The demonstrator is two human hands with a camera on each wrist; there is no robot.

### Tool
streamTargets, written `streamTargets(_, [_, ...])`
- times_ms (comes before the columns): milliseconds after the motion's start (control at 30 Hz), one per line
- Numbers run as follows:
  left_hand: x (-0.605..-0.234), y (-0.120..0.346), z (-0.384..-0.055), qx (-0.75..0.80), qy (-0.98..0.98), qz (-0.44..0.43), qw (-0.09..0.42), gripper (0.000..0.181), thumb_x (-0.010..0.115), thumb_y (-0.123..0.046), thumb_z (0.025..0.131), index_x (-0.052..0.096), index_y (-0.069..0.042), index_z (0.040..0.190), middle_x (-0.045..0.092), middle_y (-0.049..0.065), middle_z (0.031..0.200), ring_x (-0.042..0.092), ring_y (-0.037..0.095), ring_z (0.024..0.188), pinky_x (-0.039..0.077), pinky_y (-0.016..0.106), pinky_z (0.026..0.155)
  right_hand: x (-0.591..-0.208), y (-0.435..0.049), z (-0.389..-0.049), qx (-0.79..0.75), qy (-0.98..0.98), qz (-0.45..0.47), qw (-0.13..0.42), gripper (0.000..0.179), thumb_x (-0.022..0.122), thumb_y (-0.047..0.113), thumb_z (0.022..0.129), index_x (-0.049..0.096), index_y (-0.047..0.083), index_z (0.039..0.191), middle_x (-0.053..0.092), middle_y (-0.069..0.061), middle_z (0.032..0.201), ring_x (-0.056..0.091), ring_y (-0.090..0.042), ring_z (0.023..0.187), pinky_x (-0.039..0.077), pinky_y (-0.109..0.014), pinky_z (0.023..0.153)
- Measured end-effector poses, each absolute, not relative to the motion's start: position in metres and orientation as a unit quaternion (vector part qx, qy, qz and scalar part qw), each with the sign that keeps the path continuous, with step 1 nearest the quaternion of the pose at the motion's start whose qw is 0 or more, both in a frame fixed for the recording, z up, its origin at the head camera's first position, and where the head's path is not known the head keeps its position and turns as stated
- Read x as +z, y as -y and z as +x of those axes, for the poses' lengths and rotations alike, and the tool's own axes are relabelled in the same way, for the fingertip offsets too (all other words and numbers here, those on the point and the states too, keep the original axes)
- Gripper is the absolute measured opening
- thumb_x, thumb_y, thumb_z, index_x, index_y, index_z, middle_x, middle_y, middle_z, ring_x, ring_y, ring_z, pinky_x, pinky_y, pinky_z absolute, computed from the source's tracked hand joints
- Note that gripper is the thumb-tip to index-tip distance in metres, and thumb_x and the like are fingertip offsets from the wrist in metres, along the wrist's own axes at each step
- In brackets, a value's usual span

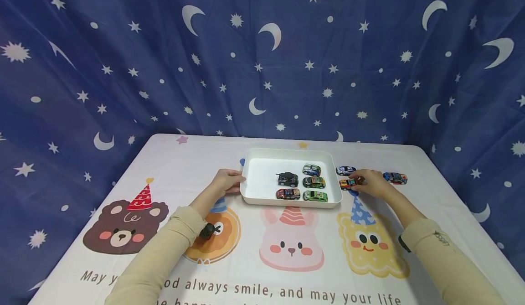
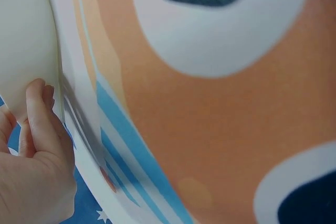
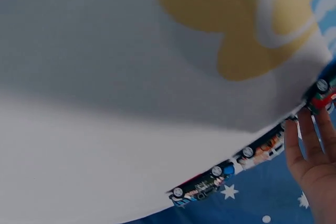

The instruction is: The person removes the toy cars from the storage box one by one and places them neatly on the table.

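Two sleeves [image 1: 160,255] reach across the near side of the counter [image 1: 249,255]. At mid-depth, the left hand [image 1: 227,181] pinches the left rim of the tray [image 1: 259,173], which holds five toys [image 1: 288,194]; the right hand [image 1: 373,183] touches the red car [image 1: 346,185] just outside the tray's right wall — whether gripping, one cannot tell. Beyond — a white car [image 1: 346,171], then the starry curtain [image 1: 295,95].

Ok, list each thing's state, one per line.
Tray: part full
Black tank: upright, in tray
Red car: upright, in tray
Green car: upright, in tray
Dark car: upright, in tray
Back car: upright, in tray
Orange car: outside tray, partly hidden
White car: outside tray
Blue car: outside tray
Left grip: pinching tray
Right grip: at orange car, hold unclear
Curtain: hanging
Cloth: spread
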State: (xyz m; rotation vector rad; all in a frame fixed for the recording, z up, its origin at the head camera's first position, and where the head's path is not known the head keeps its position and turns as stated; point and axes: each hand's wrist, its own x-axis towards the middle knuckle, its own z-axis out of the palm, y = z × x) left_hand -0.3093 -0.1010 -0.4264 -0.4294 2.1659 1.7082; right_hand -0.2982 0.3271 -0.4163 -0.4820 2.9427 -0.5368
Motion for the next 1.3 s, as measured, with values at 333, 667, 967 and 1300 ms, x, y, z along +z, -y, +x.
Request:
streamTargets(333, [-0.424, 0.100, -0.310, 0.606, -0.762, -0.151, 0.171, 0.040, 0.066, -0.008, 0.086, 0.058, -0.002, 0.125, 0.066, 0.019, 0.115, 0.062, 0.005, 0.062, 0.059, 0.018, 0.058, -0.400, -0.324, -0.300, -0.194, -0.967, -0.153, 0.066, 0.034, 0.066, 0.011, 0.086, 0.061, -0.007, 0.114, 0.062, -0.028, 0.113, 0.058, -0.040, 0.098, 0.054, -0.052, 0.084])
streamTargets(667, [-0.426, 0.100, -0.308, 0.607, -0.760, -0.155, 0.174, 0.040, 0.066, -0.008, 0.086, 0.059, -0.002, 0.124, 0.068, 0.016, 0.108, 0.063, 0.005, 0.061, 0.059, 0.017, 0.057, -0.393, -0.306, -0.292, -0.232, -0.957, -0.176, 0.007, 0.031, 0.065, 0.007, 0.087, 0.061, -0.008, 0.114, 0.063, -0.027, 0.113, 0.058, -0.042, 0.102, 0.053, -0.054, 0.087])
streamTargets(967, [-0.424, 0.099, -0.311, 0.604, -0.765, -0.150, 0.168, 0.038, 0.066, -0.009, 0.086, 0.060, -0.002, 0.124, 0.067, 0.018, 0.113, 0.063, 0.005, 0.062, 0.058, 0.017, 0.057, -0.386, -0.286, -0.287, -0.264, -0.945, -0.191, -0.019, 0.030, 0.064, 0.005, 0.088, 0.060, -0.008, 0.115, 0.062, -0.027, 0.113, 0.058, -0.043, 0.104, 0.056, -0.050, 0.084])
streamTargets(1300, [-0.425, 0.100, -0.308, 0.612, -0.756, -0.154, 0.171, 0.039, 0.066, -0.008, 0.086, 0.059, -0.002, 0.124, 0.066, 0.019, 0.115, 0.063, 0.005, 0.062, 0.059, 0.018, 0.059, -0.384, -0.246, -0.292, -0.269, -0.936, -0.229, -0.007, 0.036, 0.066, 0.010, 0.087, 0.059, -0.004, 0.119, 0.061, -0.024, 0.118, 0.057, -0.040, 0.105, 0.054, -0.052, 0.087])
